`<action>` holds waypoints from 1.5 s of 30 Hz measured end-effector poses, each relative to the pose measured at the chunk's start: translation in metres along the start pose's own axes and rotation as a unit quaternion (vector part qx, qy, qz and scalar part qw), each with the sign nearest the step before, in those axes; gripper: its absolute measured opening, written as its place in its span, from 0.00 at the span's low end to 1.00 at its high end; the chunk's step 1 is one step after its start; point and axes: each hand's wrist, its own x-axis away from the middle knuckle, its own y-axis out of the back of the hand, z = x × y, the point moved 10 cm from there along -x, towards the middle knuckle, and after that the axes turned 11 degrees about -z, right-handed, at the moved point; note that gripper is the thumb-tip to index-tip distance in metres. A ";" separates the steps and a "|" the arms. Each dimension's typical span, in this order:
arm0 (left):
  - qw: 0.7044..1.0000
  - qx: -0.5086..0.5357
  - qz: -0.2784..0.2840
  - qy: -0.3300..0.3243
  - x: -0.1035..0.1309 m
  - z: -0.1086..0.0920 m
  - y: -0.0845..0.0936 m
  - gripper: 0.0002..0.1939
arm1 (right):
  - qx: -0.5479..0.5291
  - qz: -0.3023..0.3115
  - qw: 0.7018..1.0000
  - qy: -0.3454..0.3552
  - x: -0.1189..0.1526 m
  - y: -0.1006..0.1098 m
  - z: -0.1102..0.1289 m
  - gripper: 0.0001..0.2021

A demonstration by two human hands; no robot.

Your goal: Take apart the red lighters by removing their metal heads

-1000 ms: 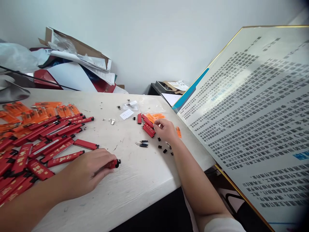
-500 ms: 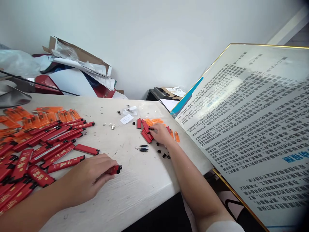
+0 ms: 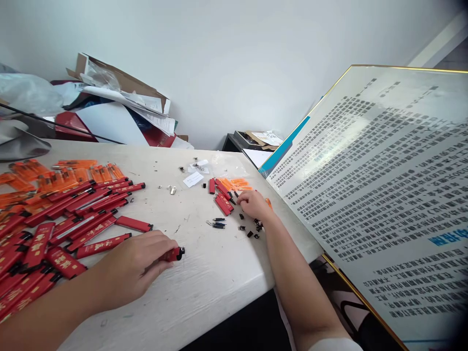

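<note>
My left hand (image 3: 137, 261) is closed around a red lighter (image 3: 171, 254), its black and metal end poking out past the fingers. My right hand (image 3: 255, 204) is bent in a pinch at the right-hand group of parts. Dark slim bits show at its fingertips; whether they are gripped I cannot make out. Beside it lie a red lighter casing (image 3: 224, 204), several orange inner pieces (image 3: 236, 184) and small black caps (image 3: 250, 234). A few dark slim parts (image 3: 218, 223) with a spring rest left of that hand.
Many red lighters (image 3: 91, 219) and orange pieces (image 3: 75, 175) cover the left of the white table (image 3: 183, 302). A paper slip (image 3: 193, 179) and metal bits (image 3: 171, 189) lie mid-table. A large framed text board (image 3: 365, 185) leans over the right edge. Papers and boxes (image 3: 124, 107) pile up behind.
My right hand has shifted slightly right, away from the red casings, uncovering dark slim bits there. My left hand stays in place with the lighter.
</note>
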 end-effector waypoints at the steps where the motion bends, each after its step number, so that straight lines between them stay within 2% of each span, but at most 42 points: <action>1: 1.000 0.002 -0.001 -0.002 0.000 -0.001 0.000 0.07 | 0.001 -0.001 1.000 -0.009 0.001 0.001 -0.003 0.14; 4: 1.000 0.007 -0.008 -0.010 -0.002 -0.003 0.000 0.07 | 0.004 -0.005 1.000 -0.021 0.003 0.001 -0.003 0.12; 8: 1.000 0.004 -0.015 -0.017 -0.003 -0.005 0.001 0.07 | 0.004 0.002 1.000 -0.007 0.001 -0.003 0.008 0.07; 13: 1.000 -0.004 -0.011 -0.013 -0.004 -0.005 0.002 0.07 | 0.015 0.003 1.000 -0.005 -0.003 -0.007 0.012 0.09; 17: 1.000 0.005 -0.017 -0.014 -0.004 -0.007 0.004 0.07 | 0.020 -0.012 1.000 -0.003 0.000 -0.001 0.010 0.15; 20: 1.000 0.007 -0.019 -0.012 -0.004 -0.008 0.006 0.08 | 0.005 -0.039 0.999 -0.003 0.007 0.011 0.014 0.11; 23: 1.000 0.004 -0.016 -0.011 -0.004 -0.008 0.005 0.08 | -0.058 -0.053 0.996 0.050 0.019 0.018 0.039 0.07; 26: 1.000 0.000 -0.011 -0.012 -0.004 -0.006 0.002 0.07 | -0.155 -0.016 0.972 0.178 0.034 0.013 0.082 0.05; 29: 1.000 0.000 -0.007 -0.008 -0.004 -0.004 0.000 0.07 | -0.137 0.025 0.967 0.213 0.039 0.000 0.096 0.06; 32: 1.000 -0.002 -0.002 -0.006 -0.003 -0.002 -0.002 0.07 | -0.101 0.043 0.969 0.219 0.037 -0.008 0.094 0.07; 36: 1.000 -0.005 0.006 -0.007 -0.002 -0.001 -0.003 0.07 | -0.107 0.053 0.965 0.234 0.038 -0.008 0.093 0.08; 38: 1.000 -0.003 0.008 -0.006 -0.002 -0.001 -0.003 0.07 | -0.128 0.030 0.965 0.227 0.036 -0.001 0.089 0.08; 40: 1.000 0.000 0.008 -0.005 -0.002 -0.002 -0.003 0.07 | -0.133 -0.033 0.973 0.184 0.027 0.010 0.075 0.08; 42: 1.000 0.002 0.007 -0.004 -0.003 -0.003 -0.002 0.08 | -0.097 -0.096 0.985 0.104 0.014 0.017 0.049 0.08; 45: 1.000 0.004 0.011 0.005 -0.003 -0.003 -0.002 0.08 | -0.024 -0.129 0.991 0.001 -0.002 0.017 0.013 0.09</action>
